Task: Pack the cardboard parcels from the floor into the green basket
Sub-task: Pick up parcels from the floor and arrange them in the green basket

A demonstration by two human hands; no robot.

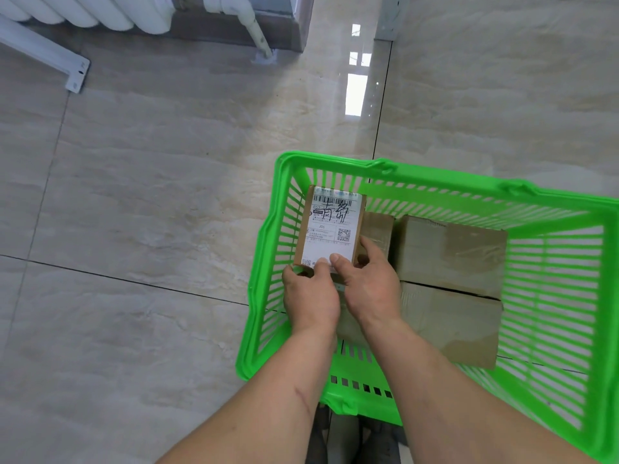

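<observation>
A small cardboard parcel (330,226) with a white shipping label (333,229) on its upper face is sitting inside the green basket (268,262), at the far left corner, close against the slatted left wall. Both hands are holding it at its near end. The left hand (310,299) is pressing its thumb onto the near edge of the label while its fingers are curling under the near left corner; the right hand (370,283) is clamping the near right corner, thumb on the label and fingers wrapping the right side. So each grip is closed on this parcel, which is extending away from the hands toward the basket's far rim. Whether its underside is resting on anything cannot be told.

Just to its right a taped brown parcel (378,229) is lying lower in the basket, partly hidden by the right hand. Beside that, a larger brown box (450,252) is filling the middle, and another large brown box (449,326) is lying nearer the person, touching it along a dark seam. The basket's right part is showing only bare slats. The basket is standing on the glossy tiled floor (150,195).
</observation>
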